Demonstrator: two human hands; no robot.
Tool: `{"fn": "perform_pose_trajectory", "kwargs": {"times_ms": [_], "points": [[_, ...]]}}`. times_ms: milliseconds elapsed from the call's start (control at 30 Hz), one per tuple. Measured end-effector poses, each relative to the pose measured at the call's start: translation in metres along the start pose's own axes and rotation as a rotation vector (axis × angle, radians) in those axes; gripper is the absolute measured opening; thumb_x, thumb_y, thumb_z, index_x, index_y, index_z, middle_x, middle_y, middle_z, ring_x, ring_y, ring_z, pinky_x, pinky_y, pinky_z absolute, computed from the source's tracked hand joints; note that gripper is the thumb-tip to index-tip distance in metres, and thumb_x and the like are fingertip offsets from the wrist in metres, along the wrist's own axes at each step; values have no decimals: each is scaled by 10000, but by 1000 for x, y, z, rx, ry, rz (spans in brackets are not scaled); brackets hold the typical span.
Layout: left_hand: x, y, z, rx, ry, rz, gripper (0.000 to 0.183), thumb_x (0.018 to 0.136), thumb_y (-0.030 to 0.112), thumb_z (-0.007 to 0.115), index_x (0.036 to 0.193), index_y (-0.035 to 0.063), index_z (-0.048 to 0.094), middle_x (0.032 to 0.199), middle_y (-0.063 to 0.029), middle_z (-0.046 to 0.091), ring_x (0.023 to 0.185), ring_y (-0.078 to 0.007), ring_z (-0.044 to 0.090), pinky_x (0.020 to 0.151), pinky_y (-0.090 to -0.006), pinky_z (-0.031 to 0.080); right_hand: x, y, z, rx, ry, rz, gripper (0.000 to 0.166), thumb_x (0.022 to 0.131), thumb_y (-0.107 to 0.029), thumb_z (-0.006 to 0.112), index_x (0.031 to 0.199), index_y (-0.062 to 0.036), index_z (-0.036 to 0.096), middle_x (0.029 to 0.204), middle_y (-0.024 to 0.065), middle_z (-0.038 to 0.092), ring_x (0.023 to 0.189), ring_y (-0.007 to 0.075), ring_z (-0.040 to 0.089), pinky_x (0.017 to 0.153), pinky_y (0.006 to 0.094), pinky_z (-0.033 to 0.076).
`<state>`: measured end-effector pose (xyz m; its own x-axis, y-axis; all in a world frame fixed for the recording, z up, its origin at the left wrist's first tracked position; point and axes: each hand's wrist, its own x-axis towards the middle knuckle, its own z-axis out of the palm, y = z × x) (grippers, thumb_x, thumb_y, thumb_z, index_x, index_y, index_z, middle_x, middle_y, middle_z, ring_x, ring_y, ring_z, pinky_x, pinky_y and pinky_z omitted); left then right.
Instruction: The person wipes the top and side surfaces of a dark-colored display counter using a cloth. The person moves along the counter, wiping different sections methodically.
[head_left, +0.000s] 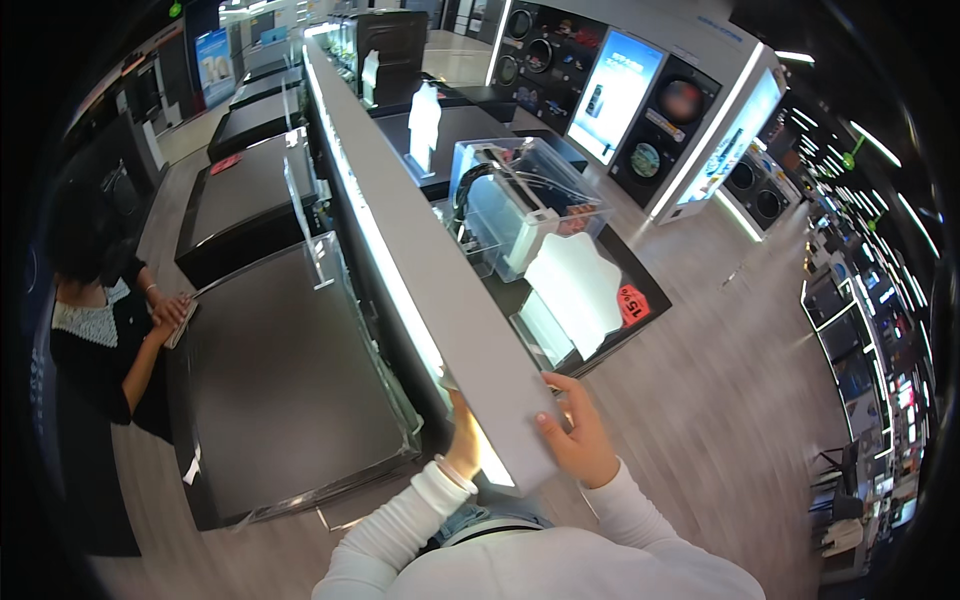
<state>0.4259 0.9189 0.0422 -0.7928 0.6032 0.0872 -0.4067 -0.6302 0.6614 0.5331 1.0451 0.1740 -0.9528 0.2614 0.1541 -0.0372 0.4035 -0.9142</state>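
Observation:
A long grey-white panel (420, 247) with a lit strip (375, 247) along its left side runs away from me between two rows of dark-topped display units. My left hand (463, 439) reaches up along the lit side at the near end, its fingertips hidden behind the panel's edge. On the opposite side, my right hand (581, 435) rests against the panel's edge, fingers spread and curved, with the thumb on top. Whether either hand grips the panel or only touches it, I cannot tell.
A person (97, 337) stands at left, hands on the edge of a dark-topped unit (285, 375). Right of the panel are a clear plastic box (525, 202) holding parts, a white sign (577, 285) and a red tag (634, 304). Washing machines (540, 56) stand farther back.

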Motion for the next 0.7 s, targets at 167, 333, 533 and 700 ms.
{"fn": "perform_pose_trajectory", "kwargs": {"times_ms": [167,333,533,700], "points": [[73,20,-50,269,48,218,584,1076,554,425,1432,93,382,1281,-76,511,1136,-155,580,907,-331,549,3,2,2,-37,38,-102,457,962,-138,661,1388,-46,525,1294,125,578,1116,240,597,932,381,487],[98,61,-47,219,193,164,472,1124,433,370,1474,117,389,1267,-55,554,1076,-104,583,852,-251,529,2,0,-3,-103,68,-120,410,954,-133,663,1343,-51,563,1269,124,594,1119,247,592,934,378,472],[65,29,-45,229,205,193,466,1131,360,381,1488,63,347,1303,-72,544,1122,-117,568,911,-269,516,2,-5,-2,-94,69,-108,390,942,-124,672,1315,-56,582,1253,126,603,1126,263,591,947,378,463],[0,0,-45,456,181,87,509,1126,150,367,1610,45,247,1403,-89,511,1205,-135,535,1026,-292,452,2,1,-4,-145,88,-133,383,934,-100,666,1303,-33,588,1233,122,606,1118,250,586,961,349,449]]}}
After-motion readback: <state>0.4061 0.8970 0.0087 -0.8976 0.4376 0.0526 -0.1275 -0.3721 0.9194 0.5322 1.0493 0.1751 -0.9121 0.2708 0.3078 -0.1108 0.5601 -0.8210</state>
